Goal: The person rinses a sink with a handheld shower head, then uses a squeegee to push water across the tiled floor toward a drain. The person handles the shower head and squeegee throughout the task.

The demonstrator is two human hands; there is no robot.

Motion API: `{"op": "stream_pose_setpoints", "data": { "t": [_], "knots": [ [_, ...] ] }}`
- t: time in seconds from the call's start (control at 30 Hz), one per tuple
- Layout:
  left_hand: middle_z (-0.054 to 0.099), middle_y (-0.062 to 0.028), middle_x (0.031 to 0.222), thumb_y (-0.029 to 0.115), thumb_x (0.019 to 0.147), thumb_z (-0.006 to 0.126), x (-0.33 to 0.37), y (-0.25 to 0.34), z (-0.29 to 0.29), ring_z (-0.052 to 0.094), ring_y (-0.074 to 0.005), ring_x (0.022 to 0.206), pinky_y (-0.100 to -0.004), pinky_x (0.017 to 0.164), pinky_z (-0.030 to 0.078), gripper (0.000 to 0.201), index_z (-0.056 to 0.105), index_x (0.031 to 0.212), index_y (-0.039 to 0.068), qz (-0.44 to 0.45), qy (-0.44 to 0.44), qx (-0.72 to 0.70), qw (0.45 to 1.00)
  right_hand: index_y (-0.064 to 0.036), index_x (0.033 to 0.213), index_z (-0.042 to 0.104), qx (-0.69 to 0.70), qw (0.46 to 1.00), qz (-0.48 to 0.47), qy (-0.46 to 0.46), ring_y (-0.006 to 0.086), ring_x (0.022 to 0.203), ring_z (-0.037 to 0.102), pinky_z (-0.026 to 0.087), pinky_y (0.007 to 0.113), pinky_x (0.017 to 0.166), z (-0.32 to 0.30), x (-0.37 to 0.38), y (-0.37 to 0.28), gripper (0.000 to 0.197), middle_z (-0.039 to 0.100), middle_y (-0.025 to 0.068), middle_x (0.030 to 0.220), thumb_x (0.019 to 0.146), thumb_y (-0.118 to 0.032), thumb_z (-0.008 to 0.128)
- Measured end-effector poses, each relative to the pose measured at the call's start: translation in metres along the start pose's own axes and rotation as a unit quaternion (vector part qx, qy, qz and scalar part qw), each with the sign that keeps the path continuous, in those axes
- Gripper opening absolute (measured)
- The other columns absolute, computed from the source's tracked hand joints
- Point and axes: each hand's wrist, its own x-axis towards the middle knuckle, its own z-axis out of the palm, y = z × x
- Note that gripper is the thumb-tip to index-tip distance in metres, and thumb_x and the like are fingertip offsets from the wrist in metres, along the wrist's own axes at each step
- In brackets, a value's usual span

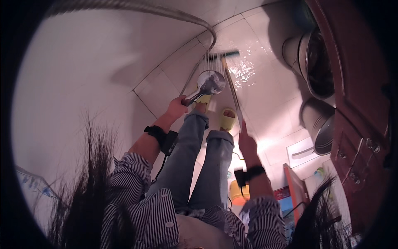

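Note:
My left hand [178,106] is wrapped round the handle of a silver shower head [212,82], held out above the floor. Thin streams of water leave it toward the far side. A long-handled floor brush [233,85] slants away from my right hand [247,144], whose fingers are closed on the upper end of its handle. The narrow, dark green brush head [229,54] rests on the wet floor, just beyond the shower head. Its left part is crossed by the water streams, and its bristles are blurred.
A flexible metal hose [182,15] arches over the far left. Two metal buckets [296,56] [316,120] stand at the right by a dark red cabinet [360,137]. My feet are in yellow slippers [227,120]. An orange tub [239,194] sits near my right forearm.

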Motion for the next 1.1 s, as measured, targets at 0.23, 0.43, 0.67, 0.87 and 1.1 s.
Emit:
{"op": "stream_pose_setpoints", "data": {
  "t": [0.23,0.43,0.67,0.87,1.1],
  "knots": [
    [0.057,-0.0052,0.081,-0.006,0.057,0.063,0.002,0.005,-0.011,0.054,-0.0153,0.075,-0.0286,0.065,0.045,0.061,0.05,0.116,-0.006,0.008,-0.02,-0.04,0.999,-0.023,0.142,0.012,0.106,0.992,-0.055,0.037,0.0322,0.077,0.06,0.046,0.044,0.069,-0.016,0.06,-0.001,0.058,0.062,0.0177,0.087,0.09,-0.021,0.038],
    [0.058,-0.0052,0.079,-0.007,0.059,0.059,0.005,0.032,0.008,0.056,-0.0155,0.071,-0.0287,0.061,0.046,0.05,0.055,0.108,-0.002,0.045,-0.025,-0.02,0.998,-0.024,0.143,0.005,0.009,0.997,0.065,-0.035,0.0296,0.062,0.06,0.046,0.043,0.055,-0.016,-0.023,0.043,0.064,0.06,0.0144,0.069,0.091,-0.023,0.042],
    [0.058,-0.0023,0.079,-0.005,0.057,0.061,0.037,0.058,0.042,0.054,-0.014,0.073,-0.0273,0.063,0.045,0.043,0.058,0.1,0.002,0.041,-0.062,-0.16,0.984,-0.02,0.142,0.004,0.053,0.995,-0.01,0.088,0.0375,0.083,0.059,0.046,0.046,0.076,-0.094,0.123,0.012,0.062,0.061,0.0214,0.09,0.091,-0.027,0.038],
    [0.056,-0.0018,0.079,-0.005,0.057,0.063,0.044,0.081,0.059,0.054,-0.0134,0.074,-0.026,0.065,0.043,0.042,0.057,0.098,0.001,0.039,-0.093,-0.156,0.983,-0.0206,0.143,0.004,0.029,0.994,0.105,-0.007,0.0323,0.058,0.059,0.046,0.043,0.05,-0.055,0.004,0.058,0.065,0.06,0.0163,0.066,0.09,-0.023,0.042],
    [0.058,-0.0042,0.086,-0.006,0.058,0.066,0.054,0.108,0.066,0.055,-0.0134,0.079,-0.0252,0.068,0.045,0.055,0.054,0.112,-0.002,0.058,-0.137,-0.1,0.984,-0.0257,0.142,-0.003,0.053,0.985,0.095,0.132,0.0394,0.084,0.06,0.047,0.048,0.074,-0.136,0.183,0.036,0.064,0.061,0.0231,0.091,0.091,-0.028,0.036]
  ]
}}
